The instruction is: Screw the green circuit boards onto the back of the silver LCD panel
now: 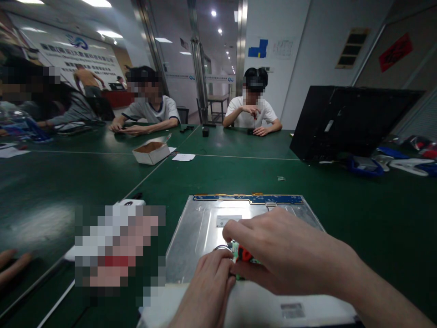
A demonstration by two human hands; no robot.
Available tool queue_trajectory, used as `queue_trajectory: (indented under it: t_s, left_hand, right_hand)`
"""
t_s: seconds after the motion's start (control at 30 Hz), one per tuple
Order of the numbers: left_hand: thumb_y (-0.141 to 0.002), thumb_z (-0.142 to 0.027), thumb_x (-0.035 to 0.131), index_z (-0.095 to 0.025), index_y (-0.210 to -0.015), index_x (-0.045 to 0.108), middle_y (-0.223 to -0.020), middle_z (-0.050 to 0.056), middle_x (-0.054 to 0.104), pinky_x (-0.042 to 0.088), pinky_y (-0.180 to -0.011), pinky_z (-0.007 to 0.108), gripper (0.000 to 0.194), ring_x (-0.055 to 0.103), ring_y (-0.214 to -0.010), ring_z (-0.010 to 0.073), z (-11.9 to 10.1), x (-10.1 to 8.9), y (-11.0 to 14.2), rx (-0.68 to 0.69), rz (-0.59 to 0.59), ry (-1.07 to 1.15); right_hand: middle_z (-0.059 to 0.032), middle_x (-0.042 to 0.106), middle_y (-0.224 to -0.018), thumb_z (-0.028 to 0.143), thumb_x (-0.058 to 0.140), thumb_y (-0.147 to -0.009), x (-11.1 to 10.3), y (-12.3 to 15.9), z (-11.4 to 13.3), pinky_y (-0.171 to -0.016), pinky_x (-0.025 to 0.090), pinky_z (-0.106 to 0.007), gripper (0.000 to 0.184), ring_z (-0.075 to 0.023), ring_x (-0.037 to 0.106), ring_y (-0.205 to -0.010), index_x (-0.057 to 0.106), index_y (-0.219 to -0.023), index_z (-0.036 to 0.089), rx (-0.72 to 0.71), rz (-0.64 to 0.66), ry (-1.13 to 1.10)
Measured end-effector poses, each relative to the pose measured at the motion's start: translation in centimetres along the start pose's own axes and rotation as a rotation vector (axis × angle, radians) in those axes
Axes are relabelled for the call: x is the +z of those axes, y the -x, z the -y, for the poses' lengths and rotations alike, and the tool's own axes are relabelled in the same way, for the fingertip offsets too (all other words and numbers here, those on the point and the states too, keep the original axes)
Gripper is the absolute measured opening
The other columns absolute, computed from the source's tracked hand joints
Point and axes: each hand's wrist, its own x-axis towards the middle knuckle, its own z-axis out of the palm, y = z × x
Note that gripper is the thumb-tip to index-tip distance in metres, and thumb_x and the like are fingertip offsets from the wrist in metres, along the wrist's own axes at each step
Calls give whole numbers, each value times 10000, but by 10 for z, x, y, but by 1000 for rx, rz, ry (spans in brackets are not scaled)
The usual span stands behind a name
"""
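Note:
A flat metal-backed display panel point(194, 237) lies on the table before me, with a long blue circuit strip point(276, 199) along its far edge. On its near half is a small green circuit board point(235, 248), mostly covered by my hands. My left hand point(211, 278) presses at the board's left side, fingers together and bent; their tips are partly hidden. My right hand point(280, 250) is closed above the board around a red-and-black tool handle point(243, 254). The tool's tip is out of sight. A dark looped wire point(222, 247) shows beside my left fingertips.
A power strip point(131, 203), partly blurred out, lies left of the panel; another person's fingers point(15, 264) rest farther left. Beyond are an open box point(152, 152), white paper point(183, 157) and a large black monitor housing point(348, 123). Several people sit around the green table point(239, 175).

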Motion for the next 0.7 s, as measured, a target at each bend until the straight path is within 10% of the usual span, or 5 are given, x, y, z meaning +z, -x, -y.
queue_trajectory:
  t_s: [0.7]
  left_hand:
    - [-939, -192, 440, -209, -1014, 610, -1106, 96, 628, 528, -891, 415, 186, 597, -1017, 246, 2, 3, 3, -39, 43, 36]
  right_hand:
    - [12, 656, -818, 227, 527, -888, -1, 0, 2, -490, 229, -277, 45, -124, 525, -619, 504, -920, 206, -6, 19, -2]
